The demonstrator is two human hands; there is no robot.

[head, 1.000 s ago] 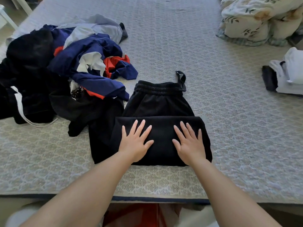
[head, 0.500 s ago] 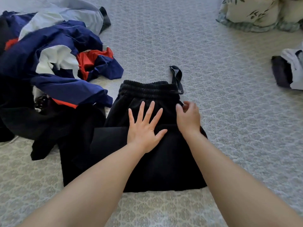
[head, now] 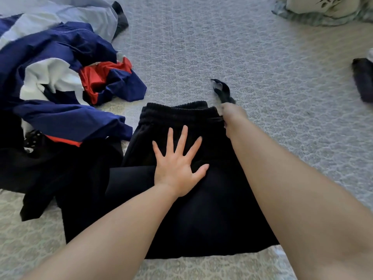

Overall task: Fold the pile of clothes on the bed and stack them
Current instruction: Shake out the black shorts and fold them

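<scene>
1. Black trousers [head: 181, 219] lie flat on the bed [head: 262, 77], centre of view, partly folded; the folded lower part sits nearest the person.
2. Long axis runs from the person straight away across the bed. Waistband [head: 177, 113] points away from the person; folded end points toward them.
3. Left hand [head: 177, 164]: palm down on the trousers just below the waistband, fingers straight and spread wide, pressing the cloth flat.
4. Right hand [head: 232, 116]: at the right end of the waistband, blurred. A black drawstring [head: 222, 89] stands up from it, angled away and to the left. The hand seems to grip the string, but finger positions cannot be made out.
5. Unfolded pile [head: 60, 87] lies left of the trousers: navy, white, red and black garments, a black piece touching the trousers' left edge.
6. Dark folded item [head: 363, 79] at right edge, well apart from the trousers.
7. Floral bedding [head: 323, 11] at top right corner.
</scene>
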